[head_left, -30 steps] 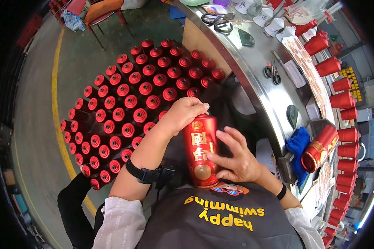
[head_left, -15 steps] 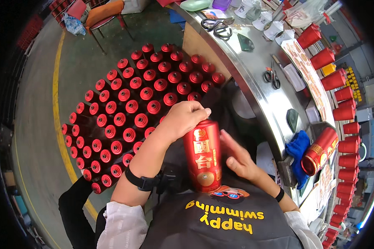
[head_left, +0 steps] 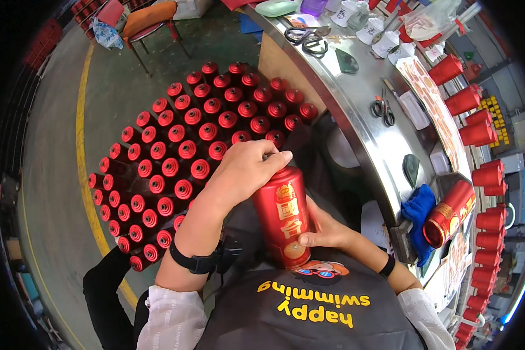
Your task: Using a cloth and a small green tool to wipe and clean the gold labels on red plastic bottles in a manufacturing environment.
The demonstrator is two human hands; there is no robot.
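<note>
A glossy red bottle with gold lettering (head_left: 280,207) stands tilted in front of my apron, its base near my lap. My left hand (head_left: 252,166) grips its narrow top, thumb and fingers pinched together; the neck itself is mostly hidden by them. Low on the bottle's right side, my right hand (head_left: 324,227) is wrapped round it with the thumb across the front. Another red bottle (head_left: 449,213) lies on its side on the bench, partly over a blue cloth (head_left: 419,216).
Many red-topped bottles (head_left: 186,149) stand on the floor to the left. A metal bench (head_left: 356,93) curves along the right, holding black scissors (head_left: 382,109), larger scissors (head_left: 308,39) and printed label sheets (head_left: 431,105). Beyond it runs a row of red pieces (head_left: 464,100). A chair (head_left: 149,23) stands far left.
My right hand, apart from the bottle before, has closed on its lower right side. The bottle has turned slightly, while my left hand stays on its top. The red pieces beyond the bench have shifted.
</note>
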